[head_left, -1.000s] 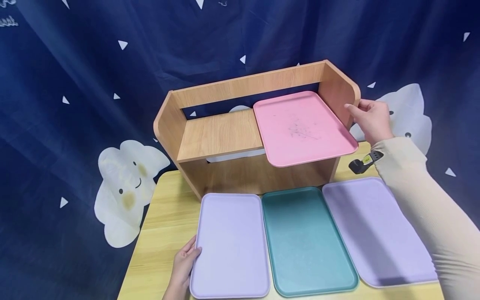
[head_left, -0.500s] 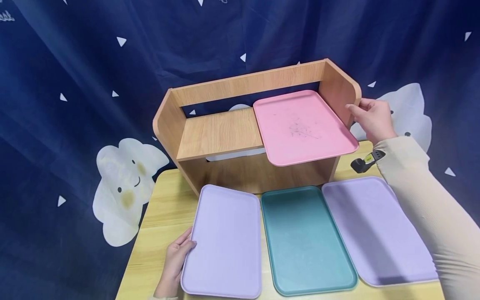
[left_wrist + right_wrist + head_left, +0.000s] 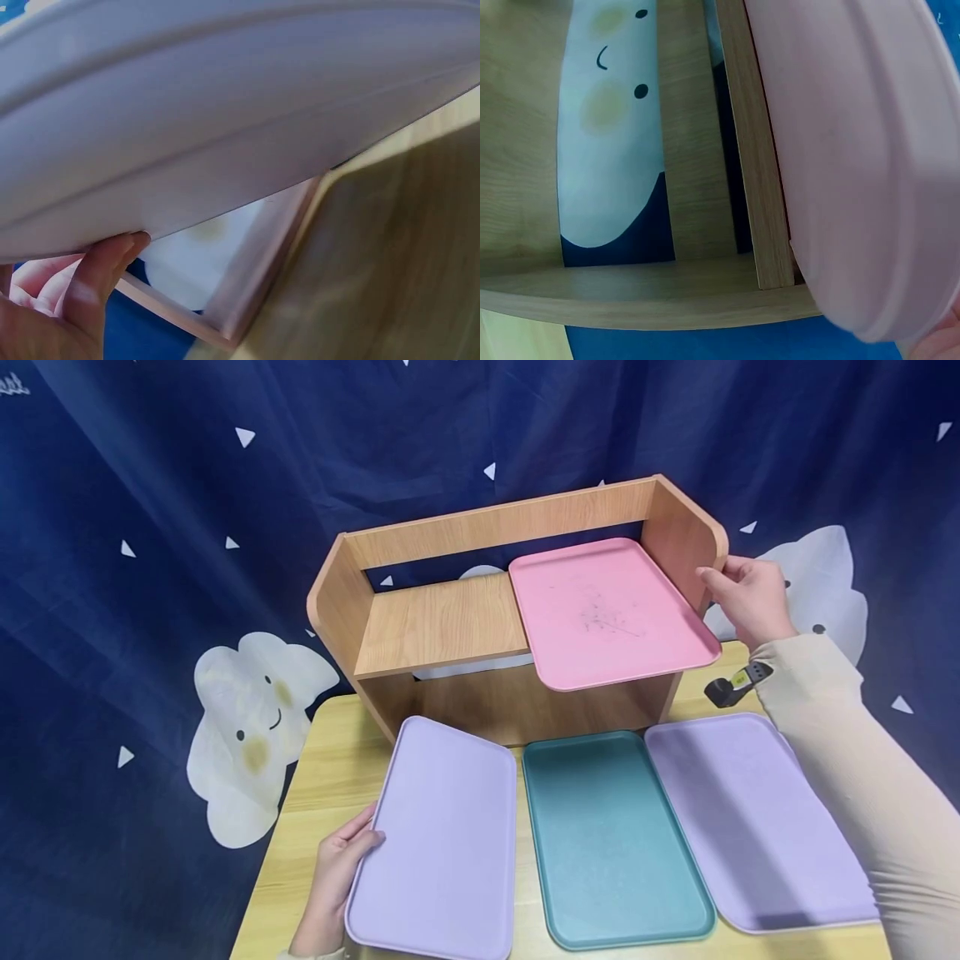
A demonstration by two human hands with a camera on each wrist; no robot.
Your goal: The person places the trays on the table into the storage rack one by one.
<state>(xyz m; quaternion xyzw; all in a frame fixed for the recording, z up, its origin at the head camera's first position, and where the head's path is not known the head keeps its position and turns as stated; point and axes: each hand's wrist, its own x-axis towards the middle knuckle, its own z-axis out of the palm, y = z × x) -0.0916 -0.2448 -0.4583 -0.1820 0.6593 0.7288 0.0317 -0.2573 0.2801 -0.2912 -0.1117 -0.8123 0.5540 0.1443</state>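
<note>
My left hand [image 3: 333, 877] grips the left edge of a lilac tray [image 3: 442, 835], thumb on top. That tray is tilted, its left side raised off the table; its underside [image 3: 225, 127] fills much of the left wrist view. My right hand [image 3: 753, 597] holds the front edge of the right side panel [image 3: 678, 543] of a wooden desktop shelf, thumb on the inner face; its other fingers are mostly hidden. Beside it a pink tray [image 3: 611, 618] with dark smudges lies on the upper board, its front overhanging. In the right wrist view the pink tray's underside [image 3: 855, 150] shows.
A teal tray [image 3: 615, 843] and a second lilac tray [image 3: 757, 827] lie on the yellow wooden table [image 3: 300, 827] before the shelf [image 3: 442, 622]. My right sleeve crosses over the second lilac tray. A dark blue curtain [image 3: 150, 593] with cloud prints hangs behind.
The lilac tray in my left hand has risen on its left side and shifted left, tilting more. My right hand stays at the shelf's side panel; the pink tray has not moved.
</note>
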